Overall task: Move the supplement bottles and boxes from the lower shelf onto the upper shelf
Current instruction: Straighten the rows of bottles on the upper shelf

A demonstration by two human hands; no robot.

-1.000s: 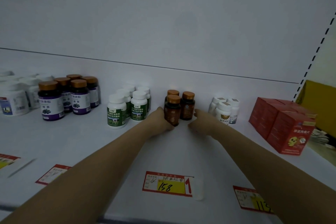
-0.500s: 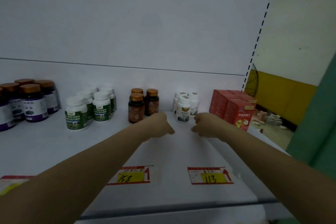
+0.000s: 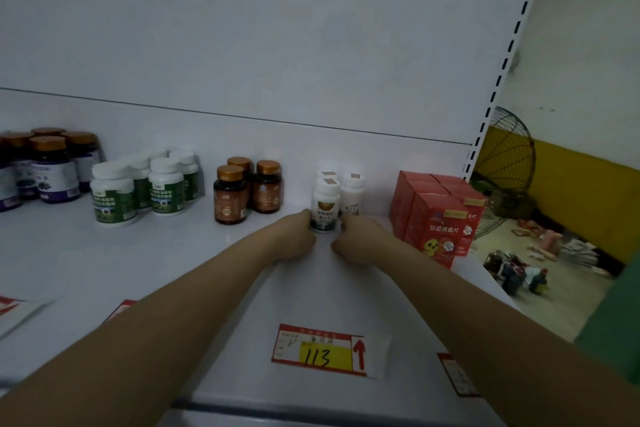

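Note:
A white shelf [image 3: 173,270] carries rows of supplements. From left to right stand purple-labelled bottles with gold caps [image 3: 55,170], white bottles with green labels [image 3: 114,198], three brown bottles [image 3: 232,194], three small white bottles and red boxes [image 3: 440,218]. The front white bottle [image 3: 325,208] has a gold emblem on its label. My left hand [image 3: 294,239] presses its curled fingers against the bottle's left side. My right hand [image 3: 356,241] is curled against its right side, so the bottle stands clamped between both hands on the shelf.
A price tag reading 113 [image 3: 322,352] lies at the shelf's front edge, with other tags to either side. The slotted upright [image 3: 498,80] ends the shelf on the right. Beyond it a wire fan [image 3: 505,156] and scattered items [image 3: 519,274] sit on the floor.
Both hands left the brown bottles and moved right to the front white bottle. My view has swung right, bringing the red boxes and the floor beyond the shelf into sight.

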